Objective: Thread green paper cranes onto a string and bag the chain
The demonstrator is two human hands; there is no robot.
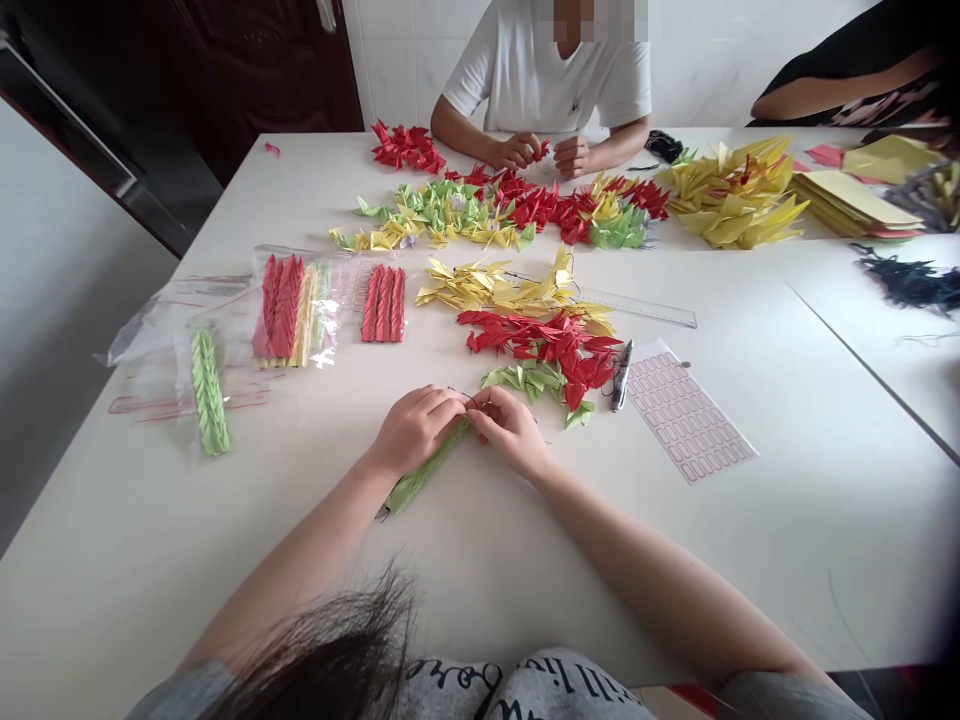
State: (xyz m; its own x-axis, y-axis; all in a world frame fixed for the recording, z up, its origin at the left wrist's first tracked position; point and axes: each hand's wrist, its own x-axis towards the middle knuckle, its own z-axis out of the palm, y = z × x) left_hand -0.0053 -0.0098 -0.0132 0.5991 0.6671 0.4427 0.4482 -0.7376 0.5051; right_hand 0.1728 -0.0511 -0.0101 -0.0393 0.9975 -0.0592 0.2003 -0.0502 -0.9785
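A stacked strand of green folded paper cranes (pixel 420 482) lies slantwise on the table in front of me. My left hand (pixel 418 428) is closed over its far part, fingertips pinched together at the tip. Against them, my right hand (pixel 511 430) pinches a thin dark thread (pixel 466 396) at that same end; the exact grip is partly hidden by the fingers. Just beyond my hands lie loose strings of green cranes (pixel 529 378), red cranes (pixel 551 342) and yellow cranes (pixel 487 287). A pen (pixel 622 376) rests to their right.
Bagged strands (pixel 281 310), a bagged green strand (pixel 208 395) and red strands (pixel 383 304) lie left. To the right are a label sheet (pixel 690 412) and clear ruler (pixel 645 307). Across the table a person's hands (pixel 544 153) hold a red crane behind colourful piles (pixel 465 212).
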